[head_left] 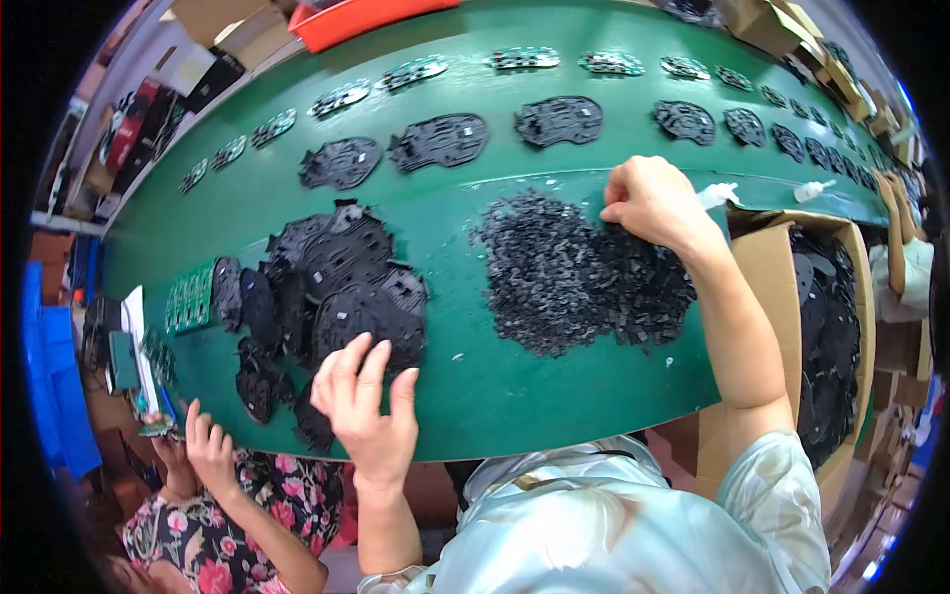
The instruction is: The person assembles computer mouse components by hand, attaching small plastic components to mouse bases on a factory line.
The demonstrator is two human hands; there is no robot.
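My right hand [651,203] is over the far edge of a heap of small black plastic pieces [554,282], its thumb and fingers pinched together. Whatever is between the fingertips is too small to make out. Beside a pile of black plastic mouse-base-like shells [361,312], my left hand [371,411] hovers or rests at the near side with fingers spread and nothing held. Whether its fingertips touch the shells I cannot tell. Farther off, single black shells [440,142] lie in a row, with green circuit boards [414,71] in another row behind them.
A cardboard box [767,282] full of black shells stands at the right edge. White bottles [813,190] lie beyond it. Left, a green board panel [190,297] leans by the pile, and a co-worker's hands [203,445] are near a small board. A red bin [366,20] sits at the back.
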